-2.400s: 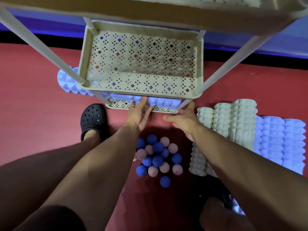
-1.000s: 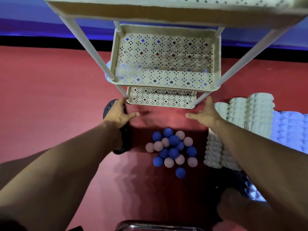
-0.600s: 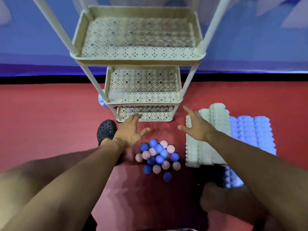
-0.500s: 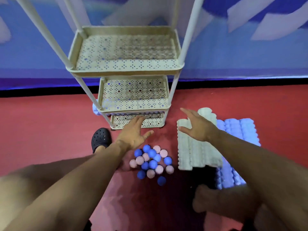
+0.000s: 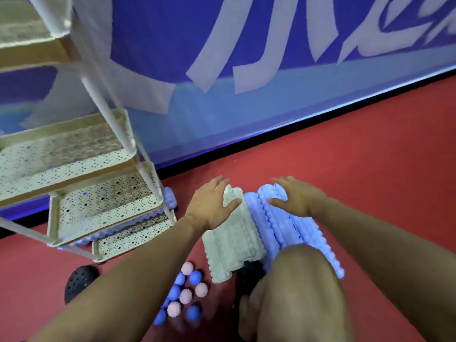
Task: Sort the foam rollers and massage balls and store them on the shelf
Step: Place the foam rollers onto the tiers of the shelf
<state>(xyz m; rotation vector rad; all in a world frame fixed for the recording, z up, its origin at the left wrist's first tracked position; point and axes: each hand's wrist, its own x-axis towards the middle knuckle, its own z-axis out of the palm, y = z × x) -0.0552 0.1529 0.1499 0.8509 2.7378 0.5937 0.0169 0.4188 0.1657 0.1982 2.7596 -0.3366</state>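
Ridged foam rollers lying side by side on red floor [image 5: 370, 183], right of shelf. Cream rollers [image 5: 232, 240] nearest shelf, knobbly rows running lengthwise; exact count unclear from blur. Blue-lilac rollers [image 5: 283, 223] touching cream ones on right side, same ridged texture, partly hidden behind a bent knee [image 5: 303, 280]. One more blue roller [image 5: 128, 227] lying across a low tier of shelf, far end poking out past the right post near wall base.

Spiky massage balls [image 5: 185, 292] clustered on floor just below cream rollers, mix of blue and pale pink, some hidden under left forearm. Not touching shelf.

Cream perforated shelf [image 5: 103, 201] standing at left, several stacked tiers on thin white posts, upper tiers bare.

Left hand [image 5: 212, 203] palm down, fingers spread and straight, resting over far end of cream rollers, thumb pointing right across top. Gripping nothing.

Right hand [image 5: 293, 193] palm down, fingers relaxed and slightly spread, laid over far end of blue-lilac rollers, thumb pointing left toward the other hand. Gripping nothing; contact versus hover hard to tell through blur.

Both forearms reaching forward from lower corners. Black perforated clog [image 5: 79, 282] on floor at lower left. Blue wall banner [image 5: 271, 58] with pale lettering behind.
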